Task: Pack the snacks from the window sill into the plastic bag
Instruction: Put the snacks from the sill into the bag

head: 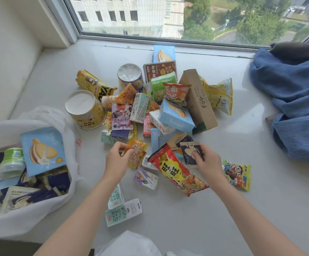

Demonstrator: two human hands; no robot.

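A heap of snacks covers the middle of the white window sill (224, 191). My left hand (117, 161) pinches a small yellow-orange snack packet (137, 152) at the heap's near edge. To its right, my right hand (206, 163) grips a dark blue biscuit packet (189, 150) just above a long red Wangwang bag (177, 170). The white plastic bag (44, 115) lies open at the left with a light blue biscuit box (43, 150), a green-capped jar (13, 159) and several dark packets inside.
Two yellow tubs (85, 109) (130, 76), a cardboard box (198, 100), blue Yuoget boxes (176, 115) and drink cartons (122, 211) lie on the sill. Blue denim cloth (294, 100) is piled at the right. The window (168, 17) runs along the far edge. Another white bag (129, 244) sits at the bottom.
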